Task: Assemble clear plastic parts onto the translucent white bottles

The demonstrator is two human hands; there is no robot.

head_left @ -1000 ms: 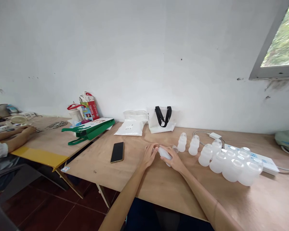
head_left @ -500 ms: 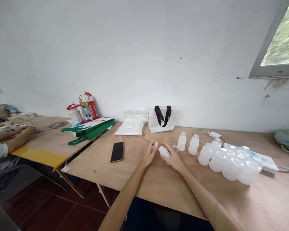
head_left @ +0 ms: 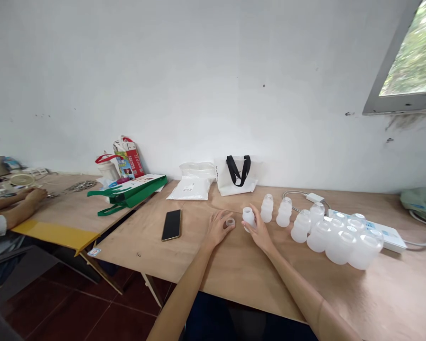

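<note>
White and open at the top, the bottle [head_left: 248,217] is in the right hand [head_left: 261,233], thumb and fingers pressed on its sides. Left of it, the left hand [head_left: 217,229] pinches a clear cap [head_left: 230,222] by the table [head_left: 195,227]. Other bottles [head_left: 300,228] stand to the right; a phone [head_left: 171,225] lies left.
</note>
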